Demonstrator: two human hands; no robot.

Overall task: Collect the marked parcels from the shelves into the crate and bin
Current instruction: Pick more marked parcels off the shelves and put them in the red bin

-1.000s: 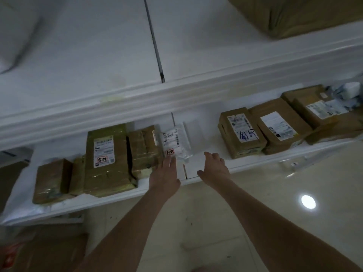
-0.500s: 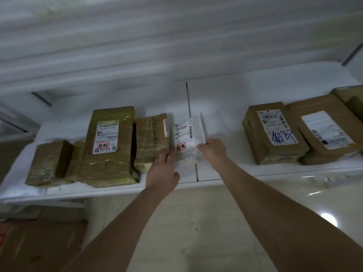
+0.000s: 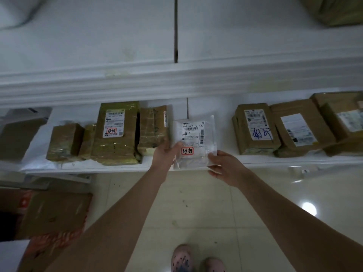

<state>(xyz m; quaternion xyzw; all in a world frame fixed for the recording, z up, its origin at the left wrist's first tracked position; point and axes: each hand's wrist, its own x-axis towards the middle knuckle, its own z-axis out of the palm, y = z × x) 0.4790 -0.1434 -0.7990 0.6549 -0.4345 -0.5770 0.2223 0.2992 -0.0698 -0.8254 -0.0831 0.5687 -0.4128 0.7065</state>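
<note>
A clear plastic parcel (image 3: 193,138) with a white label and a red-framed mark is held over the front edge of the lower shelf (image 3: 275,160). My left hand (image 3: 164,154) grips its left side, thumb on the front beside the mark. My right hand (image 3: 225,167) pinches its lower right corner. To the left, a tall taped brown parcel (image 3: 115,134) bearing the same red-framed mark lies on the shelf.
Further taped brown parcels (image 3: 64,141) lie left of the marked one. Brown boxes (image 3: 254,131) with labels, one with blue handwriting, fill the shelf's right part. An upper shelf (image 3: 137,79) juts out above. A cardboard box (image 3: 53,213) stands on the tiled floor at left.
Both hands reached the clear parcel, took hold of it and drew it forward to the shelf's front edge. The view has tilted back and down.
</note>
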